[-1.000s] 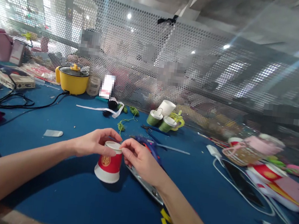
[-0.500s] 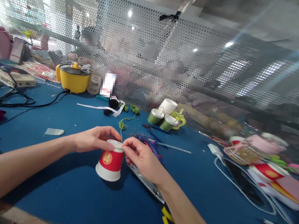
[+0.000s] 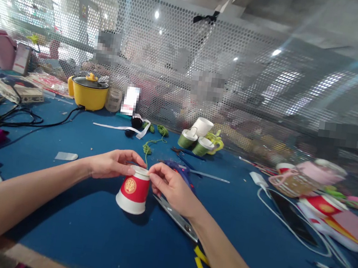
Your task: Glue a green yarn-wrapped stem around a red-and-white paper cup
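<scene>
A red and white paper cup [image 3: 136, 189] with a gold emblem stands narrow end up, tilted slightly, in front of me. My left hand [image 3: 115, 164] grips its upper edge, thumb on the near side and fingers curled behind. At the right of that edge, the thumb and forefinger of my right hand [image 3: 169, 185] are pinched together on green yarn [image 3: 147, 149], whose strand runs back from the cup. The exact pinch point is partly hidden by the fingertips. Scissors [image 3: 179, 221] with yellow handles lie under my right forearm, and a blue glue gun [image 3: 177, 168] rests behind that hand.
Green-wrapped cups [image 3: 187, 139] and pliers [image 3: 189, 153] sit toward the back. A yellow pot [image 3: 89, 96], a jar [image 3: 114, 101] and a white ribbon [image 3: 114, 126] are at back left. On the right lie a phone [image 3: 292, 217] and cables. A perforated metal screen [image 3: 174, 64] borders the table.
The cup's wide lower end has risen slightly. Both hands stay almost in place at its upper edge, and the view has shifted a little.
</scene>
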Tool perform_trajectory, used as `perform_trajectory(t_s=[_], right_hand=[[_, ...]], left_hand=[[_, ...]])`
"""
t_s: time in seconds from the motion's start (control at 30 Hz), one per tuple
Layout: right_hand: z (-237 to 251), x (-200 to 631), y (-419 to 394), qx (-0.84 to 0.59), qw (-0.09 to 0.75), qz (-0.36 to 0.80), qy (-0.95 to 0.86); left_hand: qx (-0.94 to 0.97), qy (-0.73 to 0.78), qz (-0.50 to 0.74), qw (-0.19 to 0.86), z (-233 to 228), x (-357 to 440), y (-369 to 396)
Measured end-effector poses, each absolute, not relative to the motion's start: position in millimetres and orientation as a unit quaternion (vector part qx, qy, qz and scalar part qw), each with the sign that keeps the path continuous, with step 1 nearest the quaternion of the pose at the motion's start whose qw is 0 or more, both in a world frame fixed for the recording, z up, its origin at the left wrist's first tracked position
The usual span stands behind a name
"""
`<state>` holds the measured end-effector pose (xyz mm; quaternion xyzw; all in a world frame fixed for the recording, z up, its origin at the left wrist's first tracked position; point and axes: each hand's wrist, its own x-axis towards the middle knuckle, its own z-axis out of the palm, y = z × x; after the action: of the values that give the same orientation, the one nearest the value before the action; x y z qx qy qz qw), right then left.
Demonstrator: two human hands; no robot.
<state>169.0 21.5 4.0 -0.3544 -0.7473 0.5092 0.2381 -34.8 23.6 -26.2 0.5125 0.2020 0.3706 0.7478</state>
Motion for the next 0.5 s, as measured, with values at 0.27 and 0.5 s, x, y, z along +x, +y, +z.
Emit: perform_trajectory(t_s=[0.27,0.5], right_hand=[[3.2,169.0,22.9,-0.358,0.237,0.507,-0.748],[4.1,168.6,21.7,-0.351,0.240,0.504,-0.752]], left_hand=[[0.498,0.174,0.379,0.760,-29.2,-36.5,26.7],[0.515,0.168,0.369,0.756,-25.5,-36.8,25.6]])
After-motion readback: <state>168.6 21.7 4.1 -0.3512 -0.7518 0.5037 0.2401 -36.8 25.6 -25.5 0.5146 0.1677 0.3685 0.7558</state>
